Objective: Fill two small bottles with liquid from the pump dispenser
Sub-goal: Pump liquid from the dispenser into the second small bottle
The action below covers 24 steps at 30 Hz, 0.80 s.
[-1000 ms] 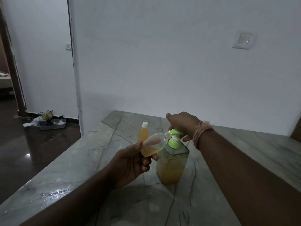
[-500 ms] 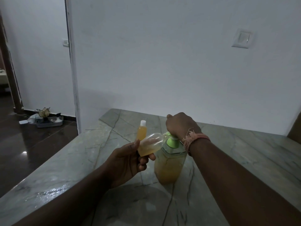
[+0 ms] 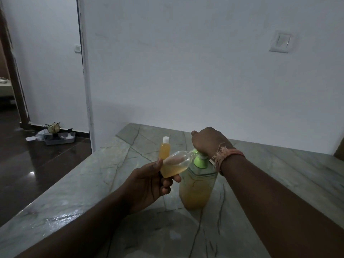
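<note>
left hand (image 3: 149, 185) tilts small bottle (image 3: 175, 163) at pump dispenser (image 3: 197, 185) spout, right hand (image 3: 208, 143) pressing pump

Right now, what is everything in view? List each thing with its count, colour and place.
pump dispenser: 1, clear with amber liquid, green pump, on the counter
open small bottle: 1, clear, partly filled, tilted at the spout
capped small bottle: 1, amber, white cap, upright behind
stone counter: 1, grey-green, veined
wall switch: 1, white, upper right
tray: 1, grey, on the floor, left
left hand: holds the open bottle
right hand: on the pump head
</note>
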Each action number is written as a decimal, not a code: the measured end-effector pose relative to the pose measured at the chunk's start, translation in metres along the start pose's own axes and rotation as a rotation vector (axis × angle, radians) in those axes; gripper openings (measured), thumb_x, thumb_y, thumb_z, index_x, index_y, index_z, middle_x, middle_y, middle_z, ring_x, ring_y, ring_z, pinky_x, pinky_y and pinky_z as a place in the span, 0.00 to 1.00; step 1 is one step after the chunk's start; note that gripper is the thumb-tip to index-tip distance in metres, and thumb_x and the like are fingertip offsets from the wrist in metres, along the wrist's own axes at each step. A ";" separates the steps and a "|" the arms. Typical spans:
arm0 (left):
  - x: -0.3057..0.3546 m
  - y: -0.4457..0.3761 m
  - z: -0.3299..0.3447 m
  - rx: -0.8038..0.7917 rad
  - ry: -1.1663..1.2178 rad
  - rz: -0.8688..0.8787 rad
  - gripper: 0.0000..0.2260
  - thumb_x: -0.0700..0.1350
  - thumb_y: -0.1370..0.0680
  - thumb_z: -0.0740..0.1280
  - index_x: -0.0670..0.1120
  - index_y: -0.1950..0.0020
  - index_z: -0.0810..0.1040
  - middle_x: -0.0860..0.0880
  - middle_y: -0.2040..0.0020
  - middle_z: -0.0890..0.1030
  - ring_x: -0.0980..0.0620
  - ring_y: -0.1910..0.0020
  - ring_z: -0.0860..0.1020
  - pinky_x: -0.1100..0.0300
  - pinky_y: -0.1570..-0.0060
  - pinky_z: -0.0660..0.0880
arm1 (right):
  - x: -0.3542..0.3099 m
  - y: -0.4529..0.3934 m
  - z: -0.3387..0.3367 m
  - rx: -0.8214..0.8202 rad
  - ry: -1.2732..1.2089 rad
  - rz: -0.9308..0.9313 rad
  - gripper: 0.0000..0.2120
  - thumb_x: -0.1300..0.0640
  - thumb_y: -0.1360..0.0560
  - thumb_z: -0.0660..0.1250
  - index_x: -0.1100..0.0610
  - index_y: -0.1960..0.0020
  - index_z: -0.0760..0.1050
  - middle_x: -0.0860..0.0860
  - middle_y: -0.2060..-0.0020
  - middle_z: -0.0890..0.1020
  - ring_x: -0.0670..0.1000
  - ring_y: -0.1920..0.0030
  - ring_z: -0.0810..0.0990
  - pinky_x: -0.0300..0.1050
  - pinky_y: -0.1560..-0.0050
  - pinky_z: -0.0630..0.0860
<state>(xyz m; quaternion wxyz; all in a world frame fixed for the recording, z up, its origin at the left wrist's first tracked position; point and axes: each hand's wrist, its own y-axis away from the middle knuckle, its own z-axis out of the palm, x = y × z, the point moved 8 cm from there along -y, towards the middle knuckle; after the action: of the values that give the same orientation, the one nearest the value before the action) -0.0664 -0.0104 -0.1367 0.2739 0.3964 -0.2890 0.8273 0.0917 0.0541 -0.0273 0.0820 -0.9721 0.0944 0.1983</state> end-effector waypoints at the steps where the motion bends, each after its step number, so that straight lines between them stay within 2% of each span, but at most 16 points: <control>1: 0.000 0.000 0.002 -0.007 -0.001 0.003 0.25 0.53 0.24 0.72 0.40 0.31 0.76 0.37 0.51 0.80 0.52 0.63 0.77 0.60 0.62 0.78 | -0.003 0.000 -0.002 -0.013 -0.012 -0.021 0.18 0.49 0.21 0.54 0.59 0.44 0.76 0.59 0.47 0.79 0.59 0.51 0.76 0.47 0.52 0.71; 4: 0.000 -0.001 0.003 -0.018 0.005 0.009 0.26 0.53 0.23 0.72 0.40 0.30 0.75 0.37 0.50 0.80 0.52 0.63 0.77 0.60 0.61 0.78 | -0.004 -0.001 -0.012 0.074 -0.042 -0.031 0.17 0.44 0.23 0.57 0.58 0.56 0.72 0.58 0.50 0.81 0.60 0.51 0.80 0.48 0.50 0.74; 6: 0.000 -0.002 0.000 -0.018 0.013 0.005 0.27 0.52 0.22 0.71 0.38 0.29 0.73 0.36 0.50 0.80 0.52 0.63 0.77 0.60 0.61 0.79 | 0.003 -0.004 -0.011 0.127 -0.093 0.004 0.17 0.42 0.24 0.58 0.57 0.57 0.70 0.57 0.52 0.79 0.59 0.52 0.77 0.48 0.51 0.73; 9: -0.003 -0.001 -0.006 -0.002 0.047 -0.017 0.26 0.52 0.23 0.72 0.38 0.31 0.75 0.36 0.51 0.80 0.51 0.63 0.78 0.59 0.61 0.79 | 0.009 -0.004 -0.001 0.116 -0.138 0.059 0.17 0.44 0.24 0.58 0.56 0.63 0.68 0.56 0.56 0.76 0.58 0.56 0.74 0.47 0.54 0.70; 13: -0.004 -0.001 -0.005 0.000 0.054 -0.024 0.26 0.52 0.23 0.73 0.38 0.31 0.75 0.36 0.51 0.80 0.51 0.63 0.77 0.60 0.61 0.79 | 0.006 -0.002 -0.005 0.115 -0.103 0.044 0.16 0.43 0.25 0.57 0.56 0.59 0.71 0.55 0.58 0.75 0.58 0.55 0.75 0.48 0.52 0.72; 17: -0.002 -0.001 0.000 -0.007 0.009 -0.005 0.27 0.52 0.23 0.72 0.39 0.29 0.73 0.36 0.50 0.80 0.52 0.63 0.77 0.60 0.61 0.78 | 0.000 -0.003 -0.010 0.113 -0.060 -0.019 0.18 0.42 0.25 0.57 0.57 0.61 0.71 0.55 0.55 0.79 0.59 0.53 0.78 0.48 0.51 0.74; 19: -0.001 -0.002 -0.001 -0.001 0.011 -0.003 0.28 0.52 0.23 0.72 0.38 0.29 0.72 0.36 0.50 0.80 0.52 0.63 0.77 0.60 0.61 0.78 | 0.004 -0.006 -0.009 0.144 -0.096 0.009 0.19 0.42 0.25 0.58 0.58 0.60 0.70 0.55 0.55 0.78 0.58 0.55 0.77 0.48 0.54 0.71; 22: -0.001 -0.002 -0.002 0.010 0.037 -0.007 0.31 0.52 0.24 0.73 0.37 0.28 0.70 0.36 0.51 0.80 0.52 0.64 0.76 0.60 0.62 0.78 | 0.010 -0.008 0.003 0.083 -0.103 0.032 0.17 0.45 0.24 0.57 0.58 0.57 0.73 0.57 0.51 0.79 0.58 0.55 0.75 0.47 0.54 0.71; 24: -0.001 -0.002 -0.003 0.000 0.030 -0.009 0.29 0.52 0.24 0.73 0.38 0.28 0.72 0.36 0.51 0.79 0.52 0.63 0.76 0.60 0.62 0.78 | 0.007 -0.007 0.004 0.067 -0.092 0.013 0.16 0.46 0.24 0.58 0.59 0.57 0.74 0.57 0.53 0.80 0.58 0.54 0.77 0.47 0.54 0.72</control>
<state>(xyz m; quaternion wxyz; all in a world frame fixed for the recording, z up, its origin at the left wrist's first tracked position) -0.0663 -0.0075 -0.1384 0.2819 0.3853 -0.2829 0.8319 0.0982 0.0606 -0.0328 0.1175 -0.9581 0.1034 0.2400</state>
